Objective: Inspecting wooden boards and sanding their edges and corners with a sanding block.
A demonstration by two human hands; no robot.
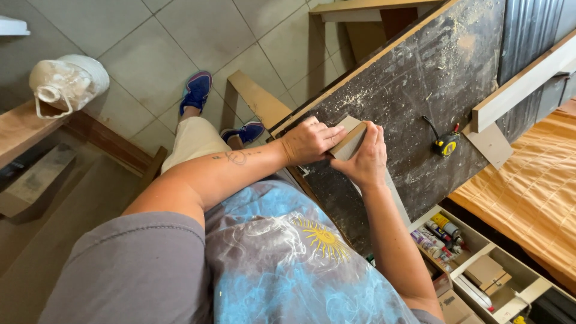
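Both my hands hold a small flat piece of brown board (348,139) against the near edge of a dark, sawdust-strewn workbench top (420,90). My left hand (309,141) presses on the piece from the left, fingers laid over its top. My right hand (366,157) grips its right side and edge. Most of the piece is hidden under my fingers.
A yellow and black tape measure (447,144) lies on the bench to the right. A long pale wooden strip (519,87) crosses the bench's far right. Shelves below (480,264) hold tubes and boxes. A white plastic jug (66,83) stands on the left; tiled floor (150,54) lies beneath my feet.
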